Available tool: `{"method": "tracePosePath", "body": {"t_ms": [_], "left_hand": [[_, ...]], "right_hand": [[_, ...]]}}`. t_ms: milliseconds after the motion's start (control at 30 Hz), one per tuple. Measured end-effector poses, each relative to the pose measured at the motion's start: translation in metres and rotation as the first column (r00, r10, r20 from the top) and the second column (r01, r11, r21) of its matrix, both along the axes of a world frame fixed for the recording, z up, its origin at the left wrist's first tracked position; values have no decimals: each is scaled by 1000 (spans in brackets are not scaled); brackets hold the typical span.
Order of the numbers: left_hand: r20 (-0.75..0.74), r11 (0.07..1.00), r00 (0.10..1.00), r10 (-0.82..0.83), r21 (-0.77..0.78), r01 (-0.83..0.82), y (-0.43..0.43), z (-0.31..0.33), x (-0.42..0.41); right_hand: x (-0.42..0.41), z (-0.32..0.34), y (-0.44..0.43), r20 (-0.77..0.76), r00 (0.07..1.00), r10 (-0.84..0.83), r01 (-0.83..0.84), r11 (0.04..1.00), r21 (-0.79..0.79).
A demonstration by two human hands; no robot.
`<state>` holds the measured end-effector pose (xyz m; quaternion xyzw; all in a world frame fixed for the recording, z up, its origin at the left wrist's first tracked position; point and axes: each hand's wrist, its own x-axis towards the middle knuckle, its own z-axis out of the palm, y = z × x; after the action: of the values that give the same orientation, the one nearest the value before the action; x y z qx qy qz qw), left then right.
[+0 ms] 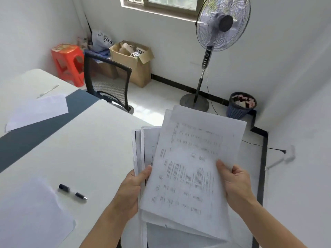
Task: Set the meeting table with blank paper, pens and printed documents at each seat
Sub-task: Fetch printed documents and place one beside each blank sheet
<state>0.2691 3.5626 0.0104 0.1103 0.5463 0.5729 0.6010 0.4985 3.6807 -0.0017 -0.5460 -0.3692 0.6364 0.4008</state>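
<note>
The white meeting table point(93, 140) takes up the left of the view, and everything below is placed from it. A stack of printed documents point(148, 144) is held up over the table's near right edge. Its top printed sheet point(193, 158) is fanned off to the right, with its long axis running away from the person and leaning slightly right.

A blank sheet point(30, 215) lies at the table's near left corner, and a second blank sheet point(37, 111) lies well apart at the far left. A thin pale object point(48, 90) beyond that second sheet may be another pen, but it is too blurred to tell.

The stack's left edge is gripped by the left hand point(131, 190), thumb on top and fingers curled beneath. The top sheet's right edge is pinched by the right hand point(238, 183).

A black-capped pen point(72, 192) rests just beside the near blank sheet, on the side towards the stack. No printed sheet is seen at that seat, so it is judged the next target. It lies to the left of the grip, nearer the left hand, so the right-hand sheet would have to be carried across the stack.
</note>
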Motion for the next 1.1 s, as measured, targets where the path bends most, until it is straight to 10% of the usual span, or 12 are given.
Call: {"method": "tracePosePath", "body": {"t_ms": [367,767,1100], "left_hand": [[-58,999,998,21,-25,-22,189,17,-31],[5,949,950,313,-17,-313,377,15,-37],[-119,681,682,722,-52,-730,359,-6,-95]], "right_hand": [[-17,-7,183,-131,991,-18,7,996,-88],[-39,-17,443,-105,869,483,-494,837,-235],[-194,-7,554,36,607,794,-782,605,-151]]}}
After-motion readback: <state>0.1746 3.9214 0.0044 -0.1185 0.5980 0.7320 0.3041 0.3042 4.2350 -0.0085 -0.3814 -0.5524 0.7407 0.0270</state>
